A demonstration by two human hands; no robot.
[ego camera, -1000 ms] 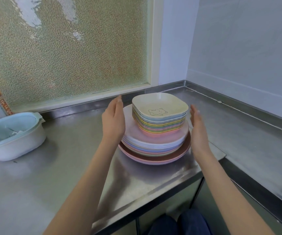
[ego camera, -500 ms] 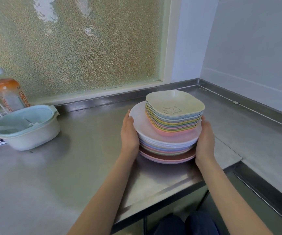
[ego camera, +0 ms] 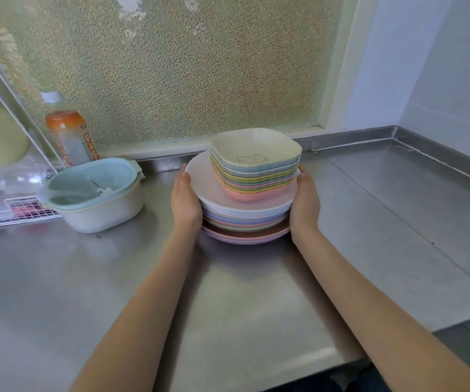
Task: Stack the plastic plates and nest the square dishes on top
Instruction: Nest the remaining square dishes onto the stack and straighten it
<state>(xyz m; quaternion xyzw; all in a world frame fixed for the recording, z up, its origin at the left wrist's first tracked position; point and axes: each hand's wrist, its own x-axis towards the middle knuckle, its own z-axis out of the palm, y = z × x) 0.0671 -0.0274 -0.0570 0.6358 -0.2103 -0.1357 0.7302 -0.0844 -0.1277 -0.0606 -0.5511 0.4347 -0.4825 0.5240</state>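
1. The brushed stainless-steel counter [ego camera: 115, 278] runs wide and bare in front of me and off to my right, up to a raised steel lip at the back and along the right wall; its front edge drops away at lower right.
2. To my left the room is tighter: a white oval tub with a pale blue lid [ego camera: 95, 198] sits near the pile, with an orange-labelled clear plastic bottle [ego camera: 69, 134] behind it and a white wire rack [ego camera: 10, 210] at the far left edge.
3. The stack of round pastel plastic plates [ego camera: 245, 219] stands on the counter close to the frosted pebbled window [ego camera: 185, 66], and the nest of square pastel dishes [ego camera: 255, 169] sits on top of it, a cream one with a bear outline uppermost.
4. My left hand [ego camera: 185, 199] lies against the left rim of the plates and my right hand [ego camera: 305, 200] against the right rim, so the pile sits squarely between my palms.
5. Both hands cup the plate edges with fingers curved round the far side; the fingertips are hidden, so I cannot tell how far under they reach.
6. Compared with a second ago, my hands have closed in from open air onto the plate rims, and the view now takes in more of the bottle and rack.
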